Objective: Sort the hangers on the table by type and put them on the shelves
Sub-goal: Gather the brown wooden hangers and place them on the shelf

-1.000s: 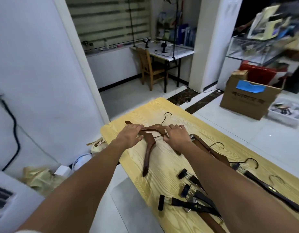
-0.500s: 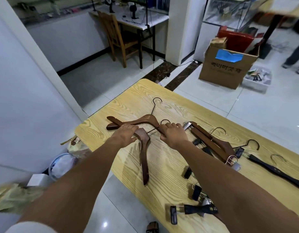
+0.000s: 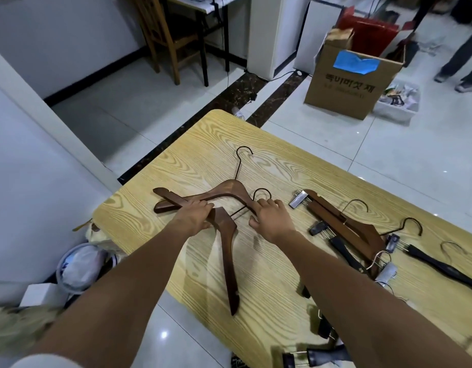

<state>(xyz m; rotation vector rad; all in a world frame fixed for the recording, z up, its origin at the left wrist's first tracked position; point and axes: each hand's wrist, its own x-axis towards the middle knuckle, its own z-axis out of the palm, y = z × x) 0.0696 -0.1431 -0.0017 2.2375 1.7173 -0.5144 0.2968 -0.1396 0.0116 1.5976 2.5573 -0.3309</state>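
Note:
Two brown wooden hangers lie crossed on the yellow wood-grain table (image 3: pixel 277 166). The upper hanger (image 3: pixel 230 188) points its hook away from me. The lower hanger (image 3: pixel 226 251) stretches one arm toward the table's near edge. My left hand (image 3: pixel 195 217) grips where both hangers cross. My right hand (image 3: pixel 270 216) holds the upper hanger's right arm. To the right lie brown clip hangers (image 3: pixel 343 227) and black clip hangers (image 3: pixel 442 266). No shelves are in view.
A cardboard box (image 3: pixel 346 83) and a white bin (image 3: pixel 399 102) stand on the tiled floor beyond the table. A wooden chair (image 3: pixel 165 35) and desk sit at the back left. A white wall runs along the left. Someone's legs (image 3: pixel 463 57) show at the top right.
The camera has tilted downward and the view has shifted. Both hands stay on the crossed brown hangers, which have barely moved on the table.

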